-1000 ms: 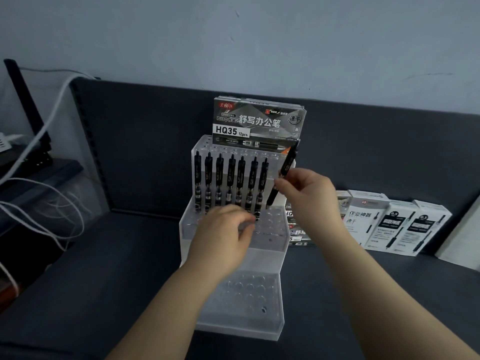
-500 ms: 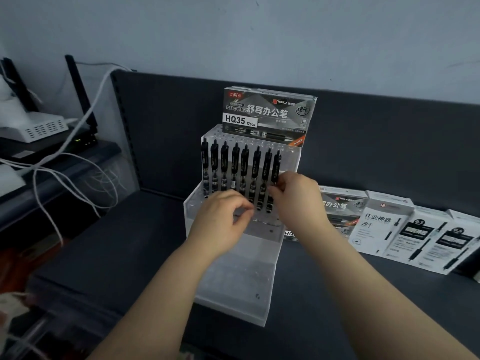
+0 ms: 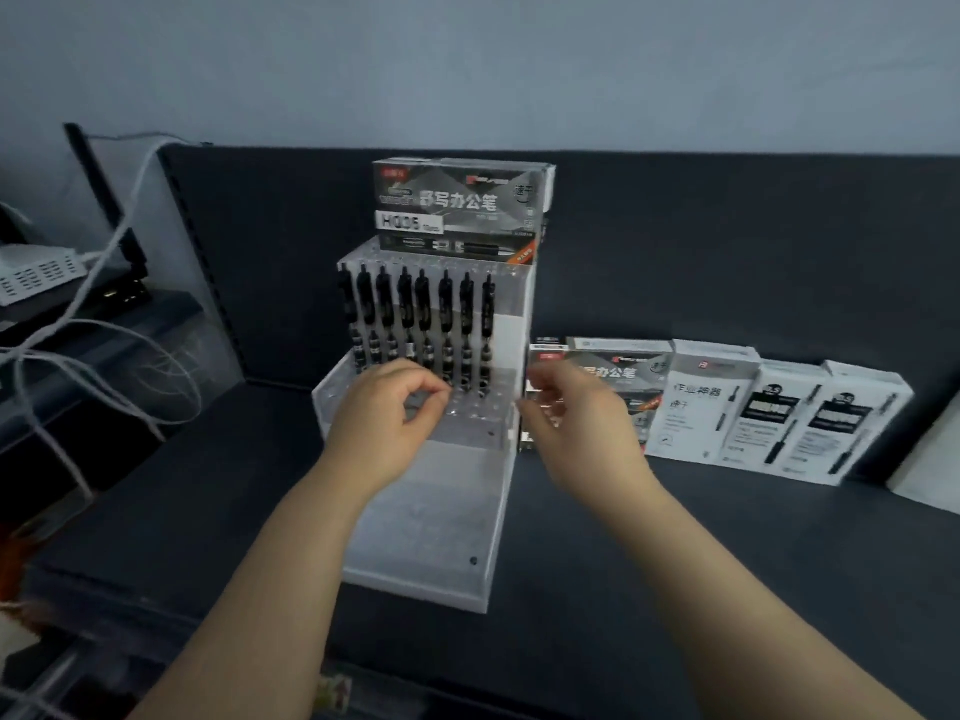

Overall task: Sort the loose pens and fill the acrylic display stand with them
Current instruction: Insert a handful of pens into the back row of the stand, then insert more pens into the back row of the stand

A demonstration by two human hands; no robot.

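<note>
Pens (image 3: pixel 445 314): 8 are standing upright in the stand's middle tier.
Acrylic stand (image 3: pixel 431 532): is sitting on the sofa seat (image 3: pixel 701 563).
Left hand (image 3: pixel 387 423): is curling before those pens; cannot tell if it is pinching anything.
Right hand (image 3: pixel 576 423): is hanging loosely curled, empty, just beside the stand.

Right hand (image 3: pixel 576 418) released eighth pen (image 3: pixel 487 324) (seemingly seated).

Acrylic display stand (image 3: pixel 431 511): back row of middle tier occupied by black pens (image 3: pixel 423 324); pen box (image 3: pixel 462 205) blocks the top. Lowest tier open from above. The left hand (image 3: pixel 384 423) overhangs middle tier's front holes. Right side crowded by boxes (image 3: pixel 727 407), left side by cables (image 3: pixel 122 228).
</note>
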